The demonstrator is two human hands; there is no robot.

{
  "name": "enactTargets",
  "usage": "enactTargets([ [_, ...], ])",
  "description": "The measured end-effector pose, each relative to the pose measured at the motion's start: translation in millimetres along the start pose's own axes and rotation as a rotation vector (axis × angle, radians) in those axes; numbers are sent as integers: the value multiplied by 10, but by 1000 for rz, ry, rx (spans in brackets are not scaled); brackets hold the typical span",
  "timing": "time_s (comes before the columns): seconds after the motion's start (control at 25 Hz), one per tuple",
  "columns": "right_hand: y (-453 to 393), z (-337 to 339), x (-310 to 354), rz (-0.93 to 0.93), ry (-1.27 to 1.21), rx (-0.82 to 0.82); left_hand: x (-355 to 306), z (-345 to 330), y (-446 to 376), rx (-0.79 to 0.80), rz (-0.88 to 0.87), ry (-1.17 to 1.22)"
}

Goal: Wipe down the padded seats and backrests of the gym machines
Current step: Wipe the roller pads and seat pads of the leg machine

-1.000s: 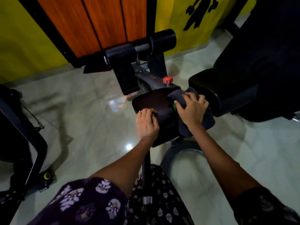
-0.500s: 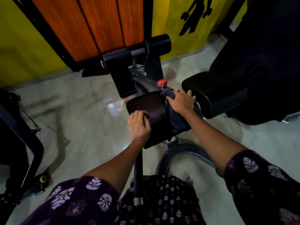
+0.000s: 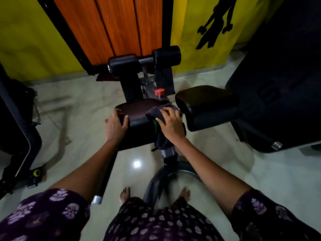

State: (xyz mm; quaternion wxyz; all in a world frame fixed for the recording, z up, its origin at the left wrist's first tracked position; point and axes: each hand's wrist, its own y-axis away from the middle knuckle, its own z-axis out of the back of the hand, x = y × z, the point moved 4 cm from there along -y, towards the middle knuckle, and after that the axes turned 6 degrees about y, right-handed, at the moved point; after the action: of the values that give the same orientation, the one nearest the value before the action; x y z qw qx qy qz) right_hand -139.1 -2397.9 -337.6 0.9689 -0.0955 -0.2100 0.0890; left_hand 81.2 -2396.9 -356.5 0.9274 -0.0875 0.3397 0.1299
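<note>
Dim indoor scene, low exposure overall. Brightest areas are the yellow wall (image 3: 31, 42) and the orange wood panel (image 3: 121, 26) at the top; colours there look saturated. One small hard glare spot on the glossy floor tiles (image 3: 137, 164) suggests an overhead lamp. A softer pale sheen spreads across the floor left of centre, crossed by long soft shadows. Black machine parts at the far left (image 3: 15, 122) and far right (image 3: 281, 84) sink into near-solid dark, detail lost. Wide-angle bending is strong: panel edges lean outward and forearms stretch toward the lower corners. The patterned sleeves (image 3: 43, 216) at the bottom are smeared and soft. Slight compression noise in shadows.
</note>
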Motion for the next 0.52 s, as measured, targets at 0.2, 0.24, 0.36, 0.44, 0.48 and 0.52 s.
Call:
enactTargets([
  [0.2, 513, 561, -744, 26, -60, -172, -684, -354, 386, 34, -65, -101],
  [0.24, 563, 684, -914, 19, -43, -223, -826, -482, 446, 70, -112, -134],
  [0.36, 661, 922, -1392, -93, 38, -391, -1089, -727, 457, 107, -88, -220],
  [0.44, 622, 966, -1703, -251, 22, -454, -1174, -792, 349, 103, -48, -294],
  [0.48, 594, 948, -1833, -331, 9, -469, -1201, -812, 290, 112, -47, -341],
  [0.52, 562, 904, -1926, -404, -9, -474, -1219, -831, 236, 119, -49, -381],
])
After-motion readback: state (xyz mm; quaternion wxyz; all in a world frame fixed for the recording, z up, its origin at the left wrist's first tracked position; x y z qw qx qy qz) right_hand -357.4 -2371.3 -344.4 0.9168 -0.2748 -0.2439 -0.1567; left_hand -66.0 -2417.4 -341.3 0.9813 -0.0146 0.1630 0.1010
